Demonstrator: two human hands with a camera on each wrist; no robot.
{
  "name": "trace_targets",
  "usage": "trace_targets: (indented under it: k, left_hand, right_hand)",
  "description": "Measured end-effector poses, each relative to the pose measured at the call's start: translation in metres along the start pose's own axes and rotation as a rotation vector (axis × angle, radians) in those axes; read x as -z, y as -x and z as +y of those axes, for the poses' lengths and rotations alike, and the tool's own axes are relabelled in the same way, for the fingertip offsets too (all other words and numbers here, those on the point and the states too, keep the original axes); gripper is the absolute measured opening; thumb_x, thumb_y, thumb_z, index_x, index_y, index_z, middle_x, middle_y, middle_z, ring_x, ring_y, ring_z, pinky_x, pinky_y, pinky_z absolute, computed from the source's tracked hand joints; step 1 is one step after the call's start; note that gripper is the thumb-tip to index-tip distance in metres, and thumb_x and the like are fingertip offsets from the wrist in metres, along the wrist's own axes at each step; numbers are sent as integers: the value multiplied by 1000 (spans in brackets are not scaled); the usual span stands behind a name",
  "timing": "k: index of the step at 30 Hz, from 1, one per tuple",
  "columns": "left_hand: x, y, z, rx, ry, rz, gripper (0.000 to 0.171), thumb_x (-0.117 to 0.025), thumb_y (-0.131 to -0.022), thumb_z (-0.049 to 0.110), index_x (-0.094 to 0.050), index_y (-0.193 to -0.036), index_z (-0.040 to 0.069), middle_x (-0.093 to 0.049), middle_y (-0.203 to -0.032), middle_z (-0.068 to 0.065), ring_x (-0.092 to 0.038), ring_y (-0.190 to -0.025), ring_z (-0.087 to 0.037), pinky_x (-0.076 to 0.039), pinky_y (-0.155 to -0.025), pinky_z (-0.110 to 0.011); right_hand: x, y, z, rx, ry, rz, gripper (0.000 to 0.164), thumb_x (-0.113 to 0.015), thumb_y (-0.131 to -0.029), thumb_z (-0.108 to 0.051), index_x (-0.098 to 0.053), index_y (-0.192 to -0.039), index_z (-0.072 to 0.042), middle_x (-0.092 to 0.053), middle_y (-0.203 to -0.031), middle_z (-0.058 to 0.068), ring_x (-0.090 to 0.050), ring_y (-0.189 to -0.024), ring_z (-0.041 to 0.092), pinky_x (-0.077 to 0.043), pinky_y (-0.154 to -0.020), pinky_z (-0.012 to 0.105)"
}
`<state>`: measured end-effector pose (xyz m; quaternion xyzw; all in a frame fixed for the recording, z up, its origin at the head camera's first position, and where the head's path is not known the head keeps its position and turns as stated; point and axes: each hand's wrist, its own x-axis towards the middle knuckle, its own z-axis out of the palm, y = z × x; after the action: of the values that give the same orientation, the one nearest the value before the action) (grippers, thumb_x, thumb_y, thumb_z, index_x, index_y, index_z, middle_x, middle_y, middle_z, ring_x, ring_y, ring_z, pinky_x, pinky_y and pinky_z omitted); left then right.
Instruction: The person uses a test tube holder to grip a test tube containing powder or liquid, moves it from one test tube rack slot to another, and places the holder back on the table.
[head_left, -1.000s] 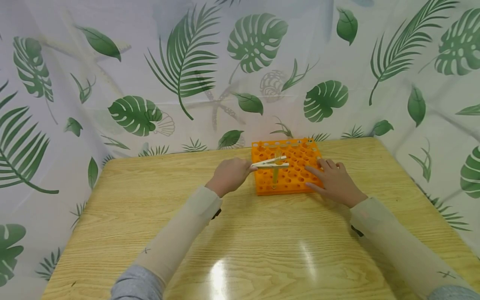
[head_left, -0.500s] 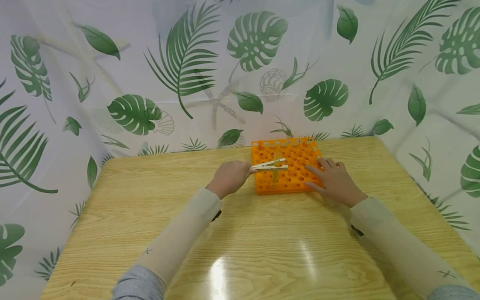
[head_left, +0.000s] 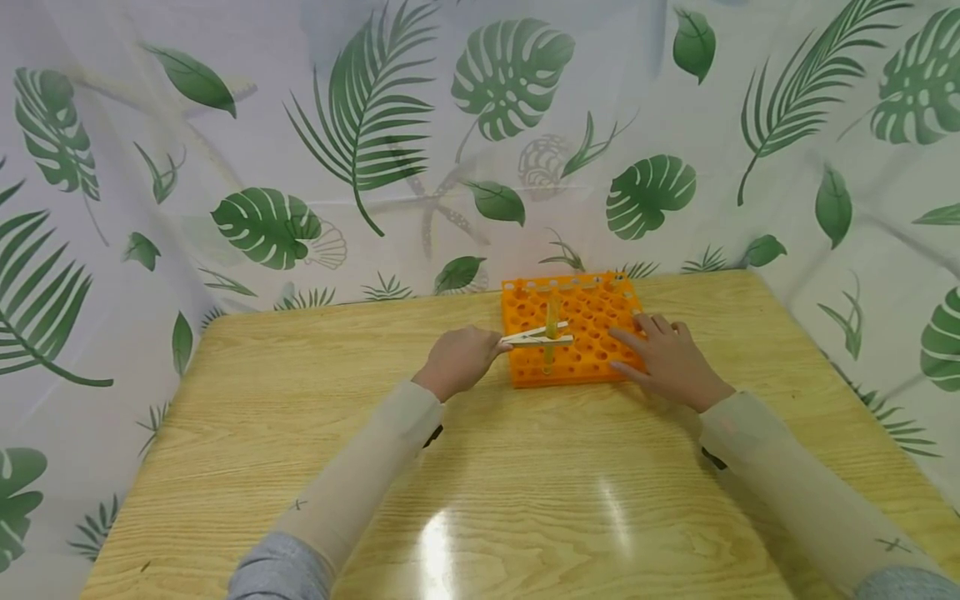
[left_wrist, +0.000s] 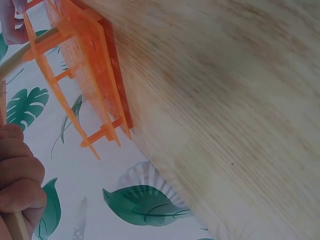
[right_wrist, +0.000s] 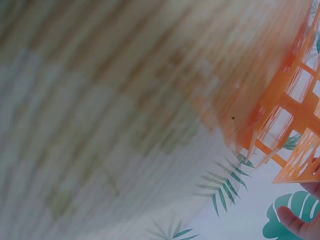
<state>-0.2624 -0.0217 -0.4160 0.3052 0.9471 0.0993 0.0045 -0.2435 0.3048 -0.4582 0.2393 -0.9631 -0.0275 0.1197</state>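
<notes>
In the head view my left hand [head_left: 459, 360] grips a wooden test tube clamp [head_left: 536, 337]. Its tips lie on either side of a glass test tube [head_left: 552, 310] with yellowish contents, which stands upright in the orange test tube rack [head_left: 600, 367]. The left wrist view has the left fingers [left_wrist: 20, 172] curled round the clamp's handle, and the tube [left_wrist: 17, 59] running into the rack [left_wrist: 102, 75]. My right hand [head_left: 670, 364] lies at the rack's right side, fingers spread and touching its top; the right wrist view catches only some fingertips [right_wrist: 292, 220] beside the rack [right_wrist: 285, 117].
The rack sits near the back edge of a wood-grain table [head_left: 420, 500]. Behind it rises a white cloth [head_left: 450, 208] printed with green leaves, which also hangs along both sides. Many of the rack's holes show no tube.
My left hand and the clamp have come down slightly, and more of the tube shows above the clamp. The tube's lower end and my right hand stay in place.
</notes>
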Motion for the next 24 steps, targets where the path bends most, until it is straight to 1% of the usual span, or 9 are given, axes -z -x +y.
trace_targets:
  k: [3, 6, 10, 14, 18, 24]
  left_hand:
    - [-2, 0, 0, 11, 2, -7, 33, -44, -99, 39, -61, -86, 13, -42, -57, 3, -32, -48, -11, -30, -47, -24]
    - [-3, 1, 0, 20, -5, -14, 33, -44, -99, 39, -61, -88, 13, -44, -59, 3, -33, -48, -12, -31, -47, -25]
    - [-5, 2, -1, 23, -9, -17, 33, -43, -98, 40, -57, -82, 14, -44, -59, 2, -33, -49, -12, -30, -46, -25]
    - [-7, 2, -2, 11, -21, -13, 34, -44, -98, 39, -56, -79, 14, -45, -58, 1, -34, -47, -12, -30, -45, -24]
    - [-10, 4, -3, 4, -27, -14, 33, -46, -98, 37, -56, -79, 12, -46, -58, 1, -35, -47, -12, -31, -45, -24]
    - [-11, 5, -3, 24, -11, -36, 35, -43, -99, 39, -55, -78, 13, -44, -58, 1, -34, -48, -13, -31, -45, -25]
  right_hand:
    - [0, 0, 0, 0, -2, 0, 57, -61, -87, -48, -53, -132, -15, -46, -130, 25, -46, -112, 39, -38, -82, 57]
    - [0, 0, 0, 2, -2, 5, 57, -62, -86, -48, -53, -132, -15, -47, -129, 25, -46, -111, 40, -39, -82, 57]
    - [-1, 0, 0, 2, -1, 6, 57, -62, -86, -47, -53, -132, -15, -47, -130, 25, -46, -111, 40, -38, -81, 57]
    - [-1, 0, 0, 3, -3, 9, 57, -62, -86, -47, -53, -132, -15, -46, -130, 25, -45, -111, 39, -38, -81, 57]
    - [-1, 0, 0, 2, -1, 9, 56, -62, -86, -47, -53, -132, -15, -47, -129, 25, -46, -111, 39, -39, -81, 57]
    - [0, 0, 0, -7, -7, -3, 57, -61, -87, -48, -53, -132, -15, -47, -130, 25, -45, -112, 39, -38, -82, 57]
